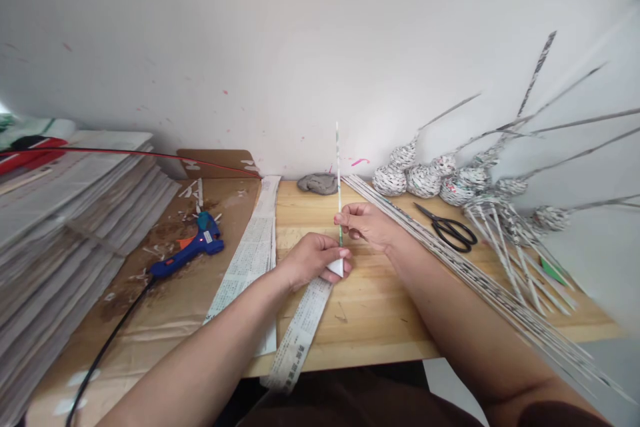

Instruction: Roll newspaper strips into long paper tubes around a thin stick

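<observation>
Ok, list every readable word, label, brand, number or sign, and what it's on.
Nothing reads clearly.
Paper strip in the left hand: characters too blurred.
Flat paper strips: print too small.
Glue gun: label too small.
Rolled paper sticks, woven paper pieces: print fragments, unreadable.
Paper stack: any print too blurred.

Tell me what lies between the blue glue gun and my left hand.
In the head view, layered newspaper strips lie between the blue glue gun and your left hand.

The wooden counter (380, 327) carries flat newspaper strips (255, 247), a grey lump (320, 183) near the wall (300, 67), a bundle of paper rods (480, 280), black scissors (437, 219) and woven paper bulbs (424, 182).
</observation>
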Available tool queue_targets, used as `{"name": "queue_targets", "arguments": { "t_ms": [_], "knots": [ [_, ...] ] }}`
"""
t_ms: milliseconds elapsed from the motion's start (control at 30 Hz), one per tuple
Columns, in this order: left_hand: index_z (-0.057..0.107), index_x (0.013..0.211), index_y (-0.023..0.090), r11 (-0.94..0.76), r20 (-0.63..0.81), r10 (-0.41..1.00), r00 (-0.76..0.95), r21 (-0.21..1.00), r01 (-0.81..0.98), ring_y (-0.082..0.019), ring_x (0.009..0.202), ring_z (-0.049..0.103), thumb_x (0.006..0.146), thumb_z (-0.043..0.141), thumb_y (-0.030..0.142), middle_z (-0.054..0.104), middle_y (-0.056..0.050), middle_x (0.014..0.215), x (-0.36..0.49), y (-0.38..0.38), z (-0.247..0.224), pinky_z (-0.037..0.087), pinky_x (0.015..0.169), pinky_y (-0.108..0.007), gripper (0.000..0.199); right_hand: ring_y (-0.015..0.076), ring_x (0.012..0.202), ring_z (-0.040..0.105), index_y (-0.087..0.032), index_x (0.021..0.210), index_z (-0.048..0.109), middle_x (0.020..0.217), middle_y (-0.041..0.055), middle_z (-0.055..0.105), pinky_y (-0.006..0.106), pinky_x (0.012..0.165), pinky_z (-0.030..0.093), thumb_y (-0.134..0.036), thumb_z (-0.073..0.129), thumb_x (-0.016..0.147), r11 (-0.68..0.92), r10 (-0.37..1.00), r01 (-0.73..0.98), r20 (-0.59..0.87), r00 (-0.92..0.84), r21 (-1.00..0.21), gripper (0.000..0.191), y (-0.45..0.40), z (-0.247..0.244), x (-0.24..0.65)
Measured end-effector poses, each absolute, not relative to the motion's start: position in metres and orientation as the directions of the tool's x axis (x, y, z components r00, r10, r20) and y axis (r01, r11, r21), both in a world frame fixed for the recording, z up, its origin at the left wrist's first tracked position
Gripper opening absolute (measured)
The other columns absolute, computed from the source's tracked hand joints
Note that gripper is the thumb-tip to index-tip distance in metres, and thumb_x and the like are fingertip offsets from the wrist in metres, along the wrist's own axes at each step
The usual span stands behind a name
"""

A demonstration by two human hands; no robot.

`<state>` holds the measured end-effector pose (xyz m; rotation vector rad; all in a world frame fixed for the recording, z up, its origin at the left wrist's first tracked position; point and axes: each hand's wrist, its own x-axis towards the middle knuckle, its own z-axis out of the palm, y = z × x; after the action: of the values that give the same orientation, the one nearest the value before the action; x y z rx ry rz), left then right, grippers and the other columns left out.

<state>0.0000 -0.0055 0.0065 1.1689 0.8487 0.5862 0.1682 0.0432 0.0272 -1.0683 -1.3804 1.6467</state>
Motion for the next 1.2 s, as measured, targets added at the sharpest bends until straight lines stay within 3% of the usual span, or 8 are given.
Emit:
{"name": "queue_targets", "arguments": {
  "t_ms": [133, 267, 433, 600, 800, 1000, 1133, 1200],
  "knots": [
    [0.067, 0.083, 0.011, 0.301, -0.266, 0.789, 0.553, 0.953, 0.029, -0.017, 0.071, 0.064, 0.072, 0.064, 0.045, 0.069, -0.011, 0.080, 0.0001, -0.0052, 0.0066, 0.053, 0.063, -0.031, 0.036, 0.0071, 0.058, 0.048, -0.013, 0.076, 0.070, 0.078, 0.0053, 0.063, 0.017, 0.040, 0.027, -0.042, 0.072, 0.067, -0.178, 0.875, 0.010, -0.163, -0.455, -0.984, 0.031, 0.0427, 0.0273, 0.1671],
    [0.067, 0.080, 0.011, 0.305, -0.269, 0.778, 0.568, 0.952, 0.033, -0.016, 0.069, 0.063, 0.072, 0.064, 0.044, 0.069, -0.010, 0.080, 0.0001, -0.0058, 0.0078, 0.053, 0.064, -0.031, 0.034, 0.0046, 0.052, 0.043, -0.013, 0.062, 0.065, 0.075, 0.0035, 0.063, 0.017, 0.038, 0.023, -0.038, 0.076, 0.062, -0.190, 0.914, -0.050, -0.158, -0.374, -0.980, 0.028, 0.0432, 0.0267, 0.1669],
    [0.068, 0.081, 0.011, 0.316, -0.272, 0.782, 0.560, 0.949, 0.018, -0.016, 0.070, 0.064, 0.071, 0.065, 0.046, 0.069, -0.010, 0.079, -0.0002, -0.0062, 0.0093, 0.052, 0.062, -0.030, 0.036, 0.0071, 0.058, 0.049, -0.013, 0.074, 0.069, 0.076, 0.0044, 0.063, 0.017, 0.039, 0.027, -0.039, 0.075, 0.065, -0.187, 0.875, -0.003, -0.165, -0.455, -0.982, 0.029, 0.0429, 0.0286, 0.1688],
    [0.067, 0.081, 0.010, 0.317, -0.266, 0.765, 0.586, 0.948, 0.017, -0.016, 0.069, 0.063, 0.071, 0.065, 0.045, 0.068, -0.011, 0.078, -0.0001, -0.0058, 0.0094, 0.052, 0.062, -0.030, 0.037, 0.0046, 0.046, 0.041, -0.013, 0.060, 0.060, 0.053, -0.0029, 0.051, 0.017, 0.037, 0.020, -0.036, 0.079, 0.058, -0.188, 0.911, -0.029, -0.163, -0.378, -0.982, 0.030, 0.0430, 0.0273, 0.1669],
    [0.067, 0.084, 0.011, 0.327, -0.273, 0.775, 0.571, 0.945, 0.009, -0.017, 0.070, 0.064, 0.070, 0.065, 0.046, 0.068, -0.010, 0.078, -0.0006, -0.0047, 0.0081, 0.052, 0.063, -0.031, 0.038, 0.0059, 0.053, 0.047, -0.013, 0.077, 0.068, 0.070, 0.0032, 0.060, 0.017, 0.039, 0.026, -0.043, 0.071, 0.068, -0.183, 0.851, 0.020, -0.168, -0.497, -0.983, 0.031, 0.0435, 0.0281, 0.1686],
    [0.067, 0.082, 0.011, 0.334, -0.278, 0.755, 0.594, 0.942, 0.017, -0.017, 0.069, 0.063, 0.070, 0.066, 0.046, 0.068, -0.010, 0.078, -0.0003, -0.0051, 0.0088, 0.051, 0.060, -0.029, 0.037, 0.0046, 0.045, 0.041, -0.014, 0.062, 0.060, 0.054, -0.0016, 0.053, 0.017, 0.036, 0.018, -0.040, 0.077, 0.062, -0.178, 0.909, -0.009, -0.161, -0.384, -0.984, 0.031, 0.0460, 0.0248, 0.1683],
    [0.068, 0.082, 0.011, 0.339, -0.287, 0.762, 0.580, 0.941, 0.020, -0.017, 0.068, 0.063, 0.069, 0.067, 0.047, 0.068, -0.010, 0.077, -0.0009, -0.0049, 0.0093, 0.051, 0.061, -0.030, 0.038, 0.0071, 0.053, 0.047, -0.013, 0.076, 0.068, 0.064, 0.0021, 0.058, 0.017, 0.037, 0.022, -0.044, 0.071, 0.068, -0.203, 0.864, -0.014, -0.172, -0.474, -0.979, 0.032, 0.0453, 0.0270, 0.1696],
    [0.068, 0.081, 0.011, 0.336, -0.282, 0.755, 0.592, 0.942, 0.019, -0.017, 0.068, 0.063, 0.069, 0.066, 0.047, 0.068, -0.010, 0.077, -0.0007, -0.0048, 0.0086, 0.050, 0.060, -0.029, 0.038, 0.0062, 0.052, 0.046, -0.013, 0.070, 0.066, 0.067, 0.0022, 0.059, 0.018, 0.036, 0.020, -0.041, 0.074, 0.065, -0.208, 0.872, -0.033, -0.170, -0.459, -0.977, 0.030, 0.0455, 0.0269, 0.1700]
  ]
}}
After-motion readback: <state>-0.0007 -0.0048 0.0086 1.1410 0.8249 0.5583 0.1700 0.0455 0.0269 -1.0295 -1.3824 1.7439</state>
